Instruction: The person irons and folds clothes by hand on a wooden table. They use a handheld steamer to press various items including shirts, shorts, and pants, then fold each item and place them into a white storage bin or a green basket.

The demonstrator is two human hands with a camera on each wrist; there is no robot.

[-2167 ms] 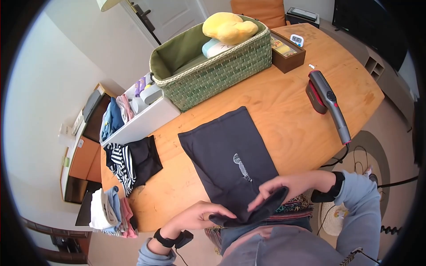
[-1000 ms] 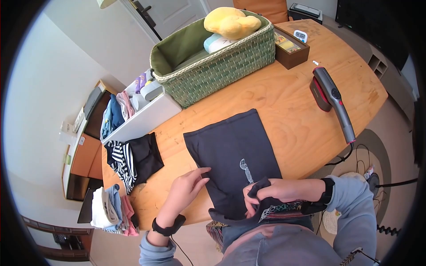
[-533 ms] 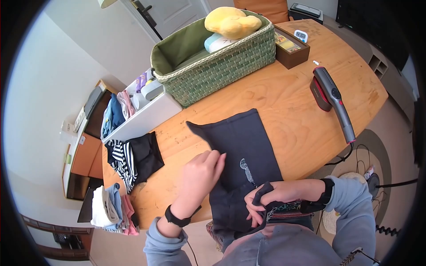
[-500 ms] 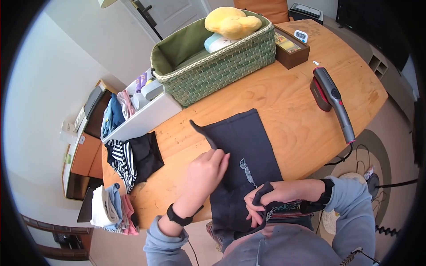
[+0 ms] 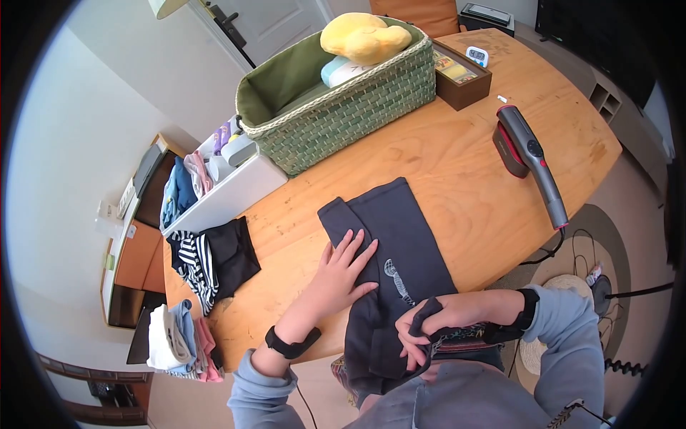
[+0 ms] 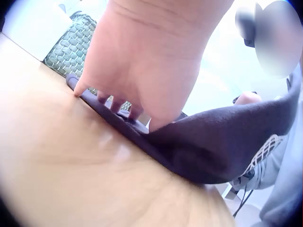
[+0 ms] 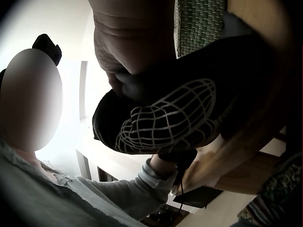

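A dark grey garment with a white net-like print lies on the wooden table, its near end hanging over the edge by the person's lap. Its left side is folded inward in a strip. On that strip the left hand rests with fingers spread and straight. In the left wrist view the fingertips press the dark cloth close to the tabletop. The right hand grips a bunched edge of the garment at the near end. The right wrist view shows the cloth draping from this hand, the net print facing the camera.
A green woven basket with plush toys stands at the back, beside a brown box and a small timer. A handheld steamer lies at right. Folded clothes, a striped garment and a white bin are at left.
The left hand lets go of the near edge, takes the garment's left side, folds it inward to the right and now lies flat on it. The right hand keeps hold of the near end.
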